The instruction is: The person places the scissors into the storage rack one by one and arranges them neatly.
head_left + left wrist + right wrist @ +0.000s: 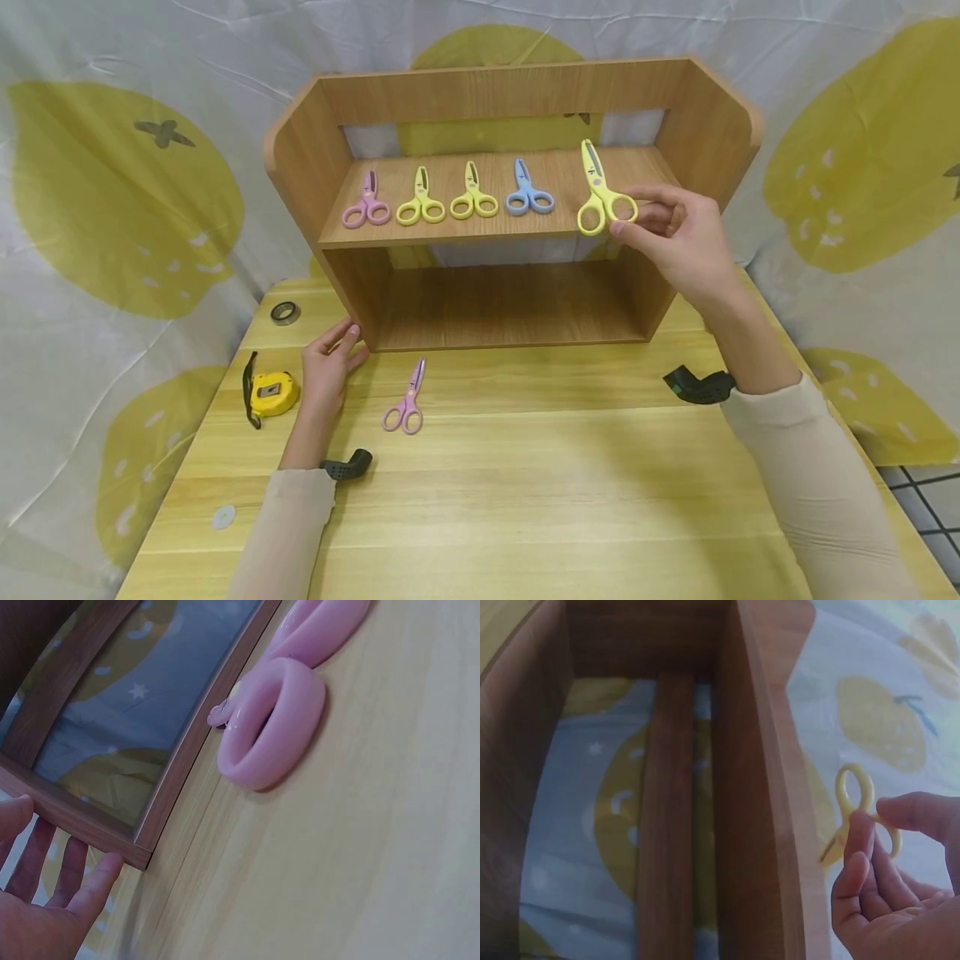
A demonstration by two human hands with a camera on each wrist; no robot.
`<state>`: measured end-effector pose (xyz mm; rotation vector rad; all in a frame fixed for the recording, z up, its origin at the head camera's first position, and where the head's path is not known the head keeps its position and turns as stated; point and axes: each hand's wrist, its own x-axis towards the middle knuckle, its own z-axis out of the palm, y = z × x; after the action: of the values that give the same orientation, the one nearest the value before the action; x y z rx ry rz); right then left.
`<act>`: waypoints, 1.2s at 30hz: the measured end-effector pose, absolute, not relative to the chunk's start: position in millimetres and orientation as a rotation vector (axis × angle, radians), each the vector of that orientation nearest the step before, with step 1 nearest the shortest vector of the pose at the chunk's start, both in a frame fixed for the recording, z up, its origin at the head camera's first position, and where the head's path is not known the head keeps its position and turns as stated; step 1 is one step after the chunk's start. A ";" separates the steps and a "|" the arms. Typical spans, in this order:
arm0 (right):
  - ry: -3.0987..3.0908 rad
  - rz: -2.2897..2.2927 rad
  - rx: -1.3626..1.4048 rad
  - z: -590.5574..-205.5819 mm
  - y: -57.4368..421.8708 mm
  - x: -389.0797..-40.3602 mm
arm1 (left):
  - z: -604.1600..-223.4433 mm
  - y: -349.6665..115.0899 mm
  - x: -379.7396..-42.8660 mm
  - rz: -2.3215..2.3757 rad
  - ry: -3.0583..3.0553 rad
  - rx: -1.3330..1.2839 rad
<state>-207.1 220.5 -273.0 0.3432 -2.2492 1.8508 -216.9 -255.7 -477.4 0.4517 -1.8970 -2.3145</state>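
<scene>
My right hand (686, 237) pinches a pair of yellow scissors (596, 192) by one handle loop, at the right end of the upper board of a wooden shelf (517, 242). In the right wrist view, thumb and fingers meet on the scissors' loop (889, 836). To the left on that board lie blue scissors (529, 192), two pairs of yellow scissors (472, 196) and pink scissors (367, 204), blades pointing back. My left hand (328, 362) touches the shelf's lower left corner with fairly straight fingers. Near it, other pink scissors (406, 408) lie on the table.
On the table's left side are a yellow tape measure (274, 393), a dark ring (285, 313) and a small pale disc (223, 517). A lemon-patterned cloth (97, 350) hangs behind and beside the wooden table (525, 500). The shelf's side panels rise above the upper board.
</scene>
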 end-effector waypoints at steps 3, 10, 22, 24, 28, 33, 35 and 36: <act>-2.350 1.758 0.263 -268.2 222.2 -219.4 | -478.4 -257.7 -218.3 -2.310 -1.901 0.453; -2.441 1.701 0.200 -264.0 218.4 -243.7 | -479.5 -258.2 -218.3 -2.318 -1.891 0.465; -2.738 1.272 0.152 -261.5 213.7 -261.8 | -479.7 -257.8 -217.2 -2.297 -1.893 0.443; -2.769 1.223 0.155 -261.0 213.3 -262.4 | -480.1 -257.9 -217.6 -2.291 -1.903 0.440; -2.820 1.128 0.174 -259.8 212.2 -264.2 | -480.2 -258.1 -218.0 -2.307 -1.887 0.447; -2.868 1.033 0.189 -258.1 211.3 -266.0 | -480.3 -258.5 -218.6 -2.321 -1.875 0.442; -2.878 1.020 0.201 -257.7 211.5 -266.3 | -480.5 -258.3 -218.5 -2.314 -1.881 0.442; -2.879 1.021 0.206 -257.6 211.7 -266.3 | -480.6 -258.2 -218.3 -2.312 -1.882 0.443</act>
<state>-266.3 211.7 -257.6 0.2056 -2.8786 1.0210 -218.3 -258.2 -480.6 0.4434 -1.8819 -2.3118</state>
